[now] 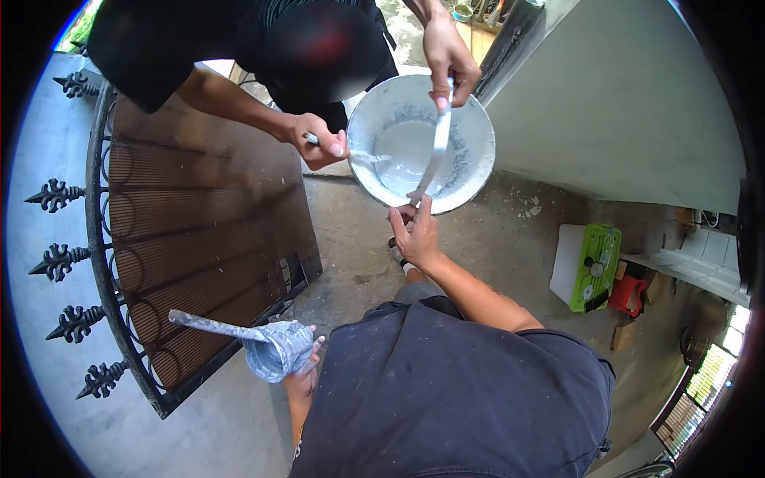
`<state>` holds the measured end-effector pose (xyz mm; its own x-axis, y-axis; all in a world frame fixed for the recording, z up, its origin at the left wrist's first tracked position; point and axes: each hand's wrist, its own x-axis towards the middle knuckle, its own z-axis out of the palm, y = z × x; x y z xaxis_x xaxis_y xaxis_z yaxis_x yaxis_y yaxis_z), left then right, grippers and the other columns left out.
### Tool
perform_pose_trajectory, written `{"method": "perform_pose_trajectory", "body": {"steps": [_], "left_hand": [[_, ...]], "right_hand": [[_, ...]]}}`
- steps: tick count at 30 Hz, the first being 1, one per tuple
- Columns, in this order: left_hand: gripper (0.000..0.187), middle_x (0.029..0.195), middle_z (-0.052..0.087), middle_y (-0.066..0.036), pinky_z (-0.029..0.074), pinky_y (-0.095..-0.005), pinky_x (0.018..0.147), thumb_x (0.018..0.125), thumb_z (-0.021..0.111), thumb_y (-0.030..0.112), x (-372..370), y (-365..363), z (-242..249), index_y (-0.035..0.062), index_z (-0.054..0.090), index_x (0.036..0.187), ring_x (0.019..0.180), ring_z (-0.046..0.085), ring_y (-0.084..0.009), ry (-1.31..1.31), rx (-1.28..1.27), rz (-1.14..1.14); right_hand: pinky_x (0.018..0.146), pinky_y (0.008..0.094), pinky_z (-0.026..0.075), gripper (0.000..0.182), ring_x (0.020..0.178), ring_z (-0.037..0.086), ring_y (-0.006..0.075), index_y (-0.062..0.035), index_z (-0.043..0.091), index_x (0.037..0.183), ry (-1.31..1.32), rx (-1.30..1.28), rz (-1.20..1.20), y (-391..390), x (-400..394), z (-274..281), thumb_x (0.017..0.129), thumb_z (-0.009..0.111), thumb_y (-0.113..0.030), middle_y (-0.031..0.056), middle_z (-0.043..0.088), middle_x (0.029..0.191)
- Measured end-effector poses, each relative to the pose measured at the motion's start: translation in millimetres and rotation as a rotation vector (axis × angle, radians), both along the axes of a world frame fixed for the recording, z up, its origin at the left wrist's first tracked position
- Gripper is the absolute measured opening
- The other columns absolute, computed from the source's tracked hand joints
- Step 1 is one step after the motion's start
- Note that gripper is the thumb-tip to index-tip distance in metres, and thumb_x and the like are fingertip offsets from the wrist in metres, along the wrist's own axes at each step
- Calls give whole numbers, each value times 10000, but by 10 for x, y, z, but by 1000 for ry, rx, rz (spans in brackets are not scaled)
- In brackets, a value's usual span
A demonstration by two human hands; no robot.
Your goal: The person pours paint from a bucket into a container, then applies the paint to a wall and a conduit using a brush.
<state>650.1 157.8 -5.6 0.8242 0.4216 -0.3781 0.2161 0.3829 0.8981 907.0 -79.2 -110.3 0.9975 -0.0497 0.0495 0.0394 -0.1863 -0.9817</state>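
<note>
My right hand point(416, 233) reaches up to the near rim of a round white bowl point(470, 151) of pale grey-white paint, and its fingers pinch that rim by the tip of a flat white stick point(437, 147). Another person in black holds the bowl's left rim with one hand point(319, 142). That person's other hand point(448, 60) grips the top of the stick, which slants down into the paint. My left hand point(306, 374) is low beside my dark shirt, shut on a grey paint-caked brush-like tool point(267, 344) whose handle points left.
A brown slatted gate point(199, 231) in a black iron frame with spiked finials point(60, 260) stands on the left. A white wall point(621, 103) rises on the right. On the concrete floor point(351, 263) lie a green case point(596, 267) and a red object point(625, 291).
</note>
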Motion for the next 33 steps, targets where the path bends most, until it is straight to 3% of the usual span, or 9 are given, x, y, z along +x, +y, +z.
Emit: {"method": "perform_pose_trajectory", "body": {"steps": [9, 13, 18, 20, 22, 24, 28, 31, 33], "left_hand": [[827, 1383, 577, -97, 535, -536, 998, 755, 871, 32, -128, 121, 18, 79, 467, 1475, 1297, 573, -333, -74, 7, -100], [716, 1292, 675, -110, 558, -383, 989, 763, 869, 11, -426, 280, -16, 49, 546, 1401, 1117, 681, -239, -89, -44, -169], [567, 1203, 703, -89, 586, -366, 909, 754, 853, -45, -1069, 611, -161, 28, 620, 1266, 1035, 715, -225, -54, 49, -172], [562, 1171, 710, -85, 588, -358, 893, 748, 852, -53, -1376, 834, -342, 26, 622, 1255, 1020, 720, -222, -36, 73, -254], [724, 1256, 644, -106, 604, -477, 933, 761, 830, -71, -1682, 1134, -544, 71, 513, 1396, 1160, 654, -282, -49, 175, -334], [711, 1243, 644, -107, 608, -474, 926, 760, 831, -69, -1888, 1378, -724, 66, 515, 1382, 1143, 658, -277, -68, 195, -411], [701, 1207, 636, -99, 622, -448, 884, 735, 827, -87, -2256, 1285, -837, 54, 522, 1349, 1108, 665, -259, -87, 74, -363], [698, 1175, 641, -92, 628, -429, 853, 711, 817, -109, -2468, 1289, -695, 45, 529, 1328, 1072, 676, -247, -59, 49, -436], [695, 1155, 649, -89, 628, -422, 840, 700, 808, -122, -2482, 1303, -741, 40, 534, 1317, 1043, 686, -241, -57, 86, -533]], "right_hand": [[682, 300, 523, 582, 701, 659, 163, 45, 336, 1383, -60, -73, -189, -338, -345, 291, 952, 694, -112, 85, 696, 812], [753, 279, 512, 817, 775, 631, 148, 90, 181, 1534, -34, -128, -314, -584, -617, 379, 948, 707, -126, 76, 676, 881], [795, 307, 520, 903, 845, 632, 155, 80, 129, 1583, -69, -203, -440, -768, -1318, 424, 929, 713, -136, 81, 656, 963], [818, 345, 530, 885, 863, 644, 211, 42, 168, 1586, -37, -209, -359, -586, -1833, 679, 915, 717, -132, 126, 655, 997], [869, 404, 534, 839, 931, 672, 302, 6, 234, 1578, 47, -310, -163, -457, -2374, 555, 913, 713, -174, 173, 674, 1059], [951, 470, 518, 798, 1100, 658, 396, -8, 293, 1556, 263, -564, 161, -333, -2937, 465, 913, 705, -239, 237, 673, 1203], [1018, 494, 495, 687, 1257, 585, 420, -60, 470, 1482, 638, -911, 679, -433, -4070, 151, 904, 706, -346, 263, 607, 1360], [1009, 496, 503, 614, 1244, 594, 417, -67, 545, 1422, 849, -934, 721, -502, -4848, 72, 909, 702, -366, 247, 627, 1339], [999, 495, 512, 573, 1228, 607, 409, -52, 567, 1389, 877, -956, 516, -635, -5193, 99, 927, 689, -369, 233, 637, 1328]]}}
